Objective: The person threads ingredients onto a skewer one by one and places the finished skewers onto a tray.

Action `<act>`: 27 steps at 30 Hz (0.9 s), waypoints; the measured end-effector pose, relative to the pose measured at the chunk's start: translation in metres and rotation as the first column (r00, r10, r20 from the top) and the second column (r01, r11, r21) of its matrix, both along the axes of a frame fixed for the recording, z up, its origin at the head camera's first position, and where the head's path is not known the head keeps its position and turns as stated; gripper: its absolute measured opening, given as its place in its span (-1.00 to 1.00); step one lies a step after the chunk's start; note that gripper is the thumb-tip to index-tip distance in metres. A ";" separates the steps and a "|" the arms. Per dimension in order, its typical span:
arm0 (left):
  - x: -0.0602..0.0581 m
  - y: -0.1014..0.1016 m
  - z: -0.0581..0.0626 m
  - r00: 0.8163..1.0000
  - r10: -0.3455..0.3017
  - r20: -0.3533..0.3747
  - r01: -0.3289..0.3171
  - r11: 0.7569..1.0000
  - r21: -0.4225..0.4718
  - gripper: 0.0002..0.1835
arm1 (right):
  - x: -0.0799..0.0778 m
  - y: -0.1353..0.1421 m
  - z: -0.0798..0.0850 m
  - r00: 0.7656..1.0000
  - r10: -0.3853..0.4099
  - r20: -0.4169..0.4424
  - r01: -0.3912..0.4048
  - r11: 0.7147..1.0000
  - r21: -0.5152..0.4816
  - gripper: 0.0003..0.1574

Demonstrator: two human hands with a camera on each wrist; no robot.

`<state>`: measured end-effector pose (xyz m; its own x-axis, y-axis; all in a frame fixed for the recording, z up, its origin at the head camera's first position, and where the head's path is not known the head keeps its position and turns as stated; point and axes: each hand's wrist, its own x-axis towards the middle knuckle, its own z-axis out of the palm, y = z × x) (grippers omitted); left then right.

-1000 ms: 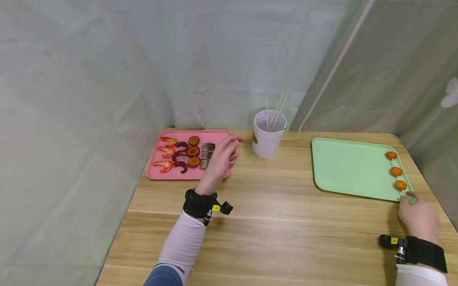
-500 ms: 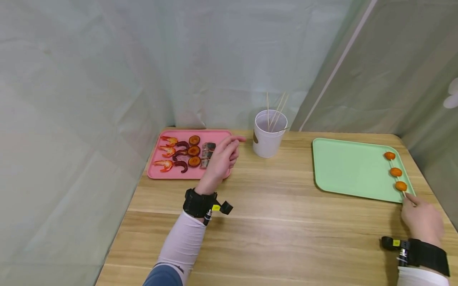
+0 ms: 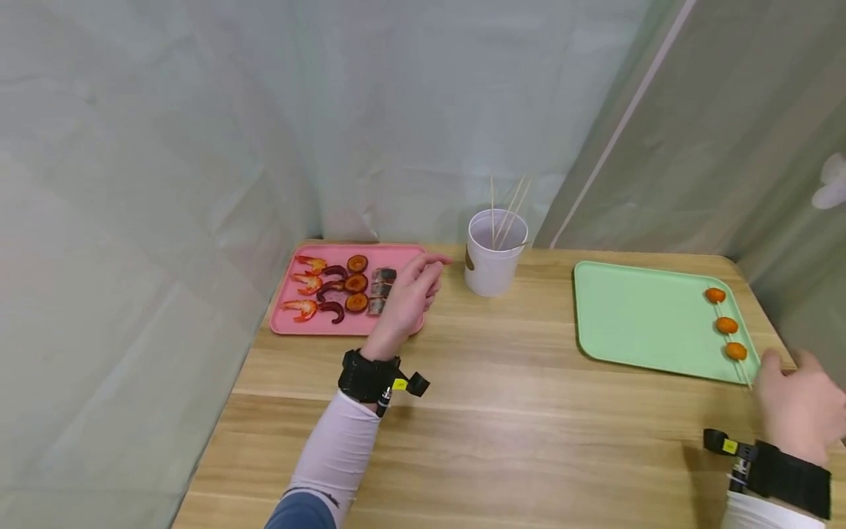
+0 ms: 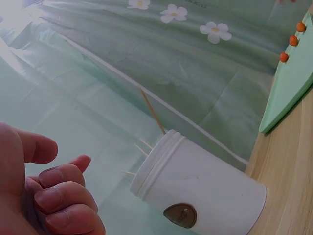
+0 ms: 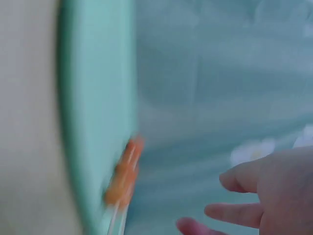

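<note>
A skewer with three orange balls (image 3: 726,325) lies along the right side of the green tray (image 3: 648,316), its bare stick end reaching over the near rim. My right hand (image 3: 797,400) is just right of that end, apart from it, with fingers spread and nothing between them; the right wrist view shows the same gap. My left hand (image 3: 405,303) hovers over the right edge of the pink tray (image 3: 317,328), fingers loosely curled around nothing. Rows of shrimp (image 3: 300,310), dark curled tentacles (image 3: 333,308), round brown slices (image 3: 357,283) and silvery fish pieces (image 3: 380,288) lie on it.
At the back of the table stands a white bucket (image 3: 490,272) holding several thin sticks (image 3: 492,206). Grey-green curtains (image 3: 423,117) hang behind and beside the wooden table (image 3: 529,419).
My right hand has let go of the skewer's stick and moved off to the right. The skewer now rests on the green tray. The left hand stays where it was.
</note>
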<state>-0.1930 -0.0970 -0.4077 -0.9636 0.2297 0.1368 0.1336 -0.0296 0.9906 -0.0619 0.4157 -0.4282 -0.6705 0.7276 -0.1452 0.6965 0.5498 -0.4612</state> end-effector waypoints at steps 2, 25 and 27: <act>-0.003 0.004 0.000 1.000 -0.011 -0.022 0.010 0.998 -0.070 -0.63 | -0.012 -0.011 0.008 0.995 0.066 -0.080 -0.068 0.998 -0.016 -0.10; -0.083 0.077 0.010 0.809 -0.339 -0.479 -0.078 0.747 -0.660 -0.49 | -0.220 -0.239 0.020 0.676 0.404 -0.616 -0.727 0.502 -0.468 -0.13; -0.085 0.081 0.009 0.796 -0.353 -0.491 -0.094 0.730 -0.677 -0.53 | -0.227 -0.245 0.017 0.674 0.433 -0.598 -0.726 0.537 -0.429 -0.13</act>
